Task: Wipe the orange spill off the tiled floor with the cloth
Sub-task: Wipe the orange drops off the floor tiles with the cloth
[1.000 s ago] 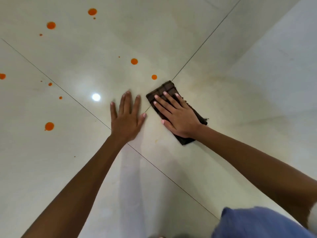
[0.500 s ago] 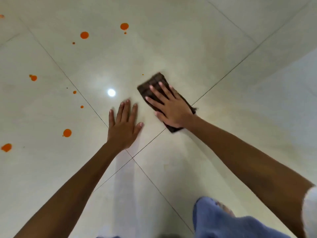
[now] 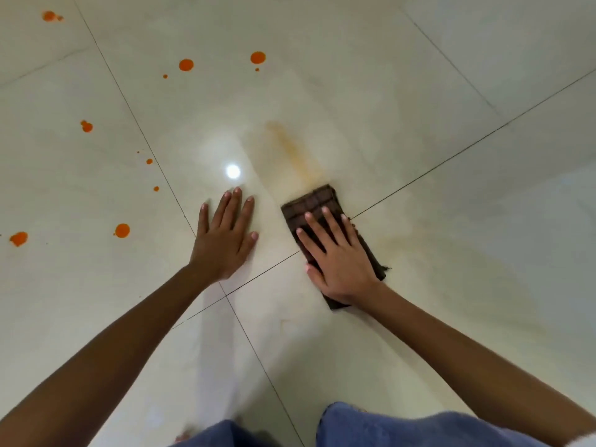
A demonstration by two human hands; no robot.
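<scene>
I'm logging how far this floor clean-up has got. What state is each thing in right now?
cloth: folded, flat on the floor under the right hand.
right hand: fingers straight, pressing on the cloth.
left hand: flat on bare tile, holding nothing.
orange drops: unwiped, scattered to the left and ahead.
orange smear: faint streak just ahead of the cloth.
tiled floor: glossy, partly spotted.

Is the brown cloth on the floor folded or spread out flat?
Folded. The cloth forms a narrow rectangle barely wider than the right hand, which presses it with straight fingers.
</scene>
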